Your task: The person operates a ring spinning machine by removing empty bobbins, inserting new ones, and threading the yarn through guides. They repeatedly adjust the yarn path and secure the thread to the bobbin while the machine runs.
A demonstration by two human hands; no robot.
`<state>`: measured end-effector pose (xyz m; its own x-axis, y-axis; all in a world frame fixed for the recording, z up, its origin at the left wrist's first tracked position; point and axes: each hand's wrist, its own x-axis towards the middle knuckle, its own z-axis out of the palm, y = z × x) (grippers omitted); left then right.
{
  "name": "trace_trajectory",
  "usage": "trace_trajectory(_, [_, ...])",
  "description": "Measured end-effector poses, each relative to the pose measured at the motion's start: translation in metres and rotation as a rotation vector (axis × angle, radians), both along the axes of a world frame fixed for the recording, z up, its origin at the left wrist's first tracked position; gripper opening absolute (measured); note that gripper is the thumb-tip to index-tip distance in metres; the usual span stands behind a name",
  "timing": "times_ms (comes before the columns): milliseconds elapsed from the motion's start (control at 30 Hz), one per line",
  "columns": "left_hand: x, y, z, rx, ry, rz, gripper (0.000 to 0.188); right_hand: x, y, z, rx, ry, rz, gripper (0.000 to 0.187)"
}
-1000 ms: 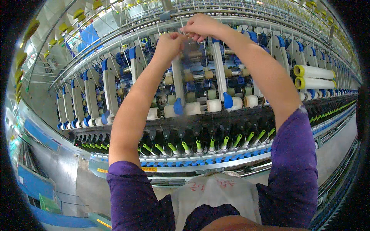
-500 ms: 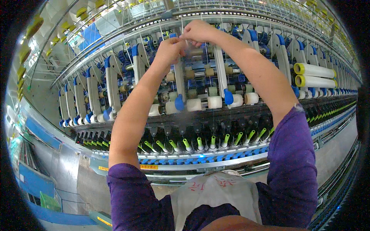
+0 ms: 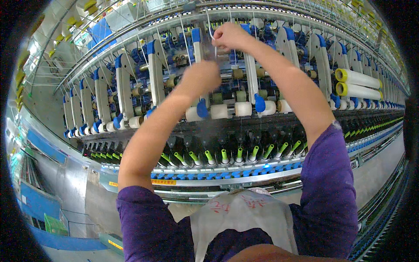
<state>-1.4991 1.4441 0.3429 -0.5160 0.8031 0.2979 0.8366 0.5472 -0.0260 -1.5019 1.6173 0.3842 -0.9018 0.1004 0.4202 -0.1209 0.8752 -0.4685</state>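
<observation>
A white roving strand hangs from the upper rail to the fingertips of my right hand, which pinches it above the rollers of a spinning frame. A short length of strand seems to run on below those fingers. Lower and to the left, my left hand is over the rollers beside a grey pressure arm with a blue cap. This hand is smeared by motion and its fingers are turned away, so what they hold is hidden. White rollers sit just below.
Two white tubes with yellow ends lie across the frame at the right. Green-topped spindles line its lower front above a blue strip. Grey arms with blue caps continue on both sides. Yellow-ended bobbins hang at the upper left.
My hands were together at the upper strand. The left has dropped toward the rollers, away from the right, which stays high with the strand. The view has shifted slightly.
</observation>
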Motion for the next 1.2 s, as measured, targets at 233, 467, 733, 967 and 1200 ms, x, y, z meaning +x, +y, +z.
trace_trajectory(233, [0.034, -0.014, -0.046, 0.008, 0.128, -0.164, 0.016, -0.022, -0.011, -0.048, 0.264, 0.194, -0.19, 0.013])
trace_trajectory(467, [0.036, -0.015, -0.041, 0.081, 0.073, -0.137, 0.016, -0.02, -0.011, -0.059, 0.277, 0.074, -0.165, 0.016])
trace_trajectory(733, [0.032, -0.012, -0.045, 0.113, 0.034, -0.085, 0.017, -0.006, -0.015, -0.049, 0.264, 0.045, -0.161, 0.023])
trace_trajectory(967, [0.013, -0.017, -0.032, 0.801, -0.253, 0.048, 0.031, 0.024, -0.021, -0.006, -0.016, -0.043, 0.044, 0.022])
trace_trajectory(1200, [-0.02, -0.009, -0.022, 0.838, -0.417, -0.021, 0.023, 0.042, -0.027, 0.007, -0.087, 0.017, 0.18, 0.021])
